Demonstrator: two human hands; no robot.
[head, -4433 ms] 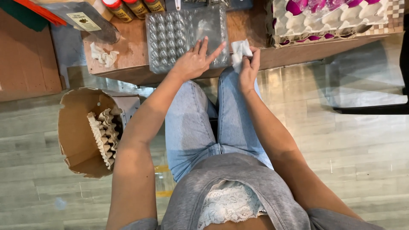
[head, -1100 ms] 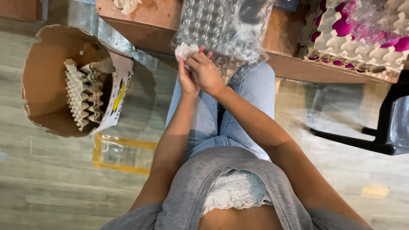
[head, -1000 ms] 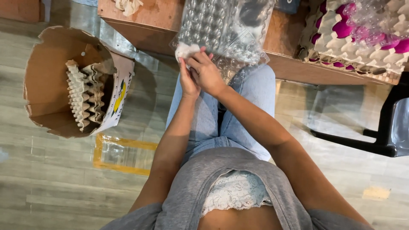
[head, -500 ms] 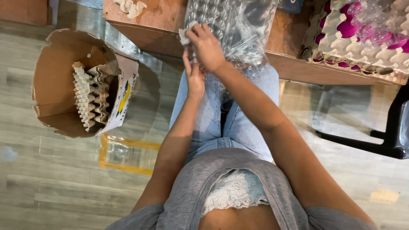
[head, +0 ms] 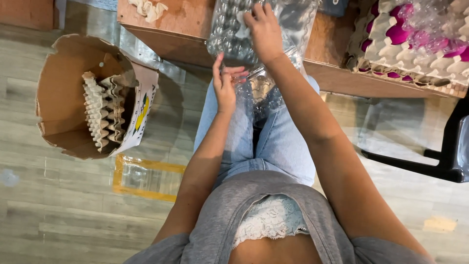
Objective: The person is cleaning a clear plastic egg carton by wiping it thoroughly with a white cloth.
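Nearest are the person's lap in pale blue jeans (head: 273, 142) and a grey top. Just beyond the knees the left hand (head: 225, 87) is raised with fingers loosely spread and half curled, its fingertips touching the lower edge of a clear plastic egg tray (head: 254, 54) that hangs off the table edge over the lap. Whether it actually grips the plastic cannot be told. Farther on, the right hand (head: 265, 30) lies flat on top of the same tray, fingers pressing a small white cloth (head: 241, 25) against it. The tray rests on a brown wooden table (head: 181, 24). To the far right sits a cardboard egg tray with pink eggs (head: 410, 39). On the floor at left stands an open cardboard box (head: 63, 98) holding stacked pulp egg trays (head: 102, 117).
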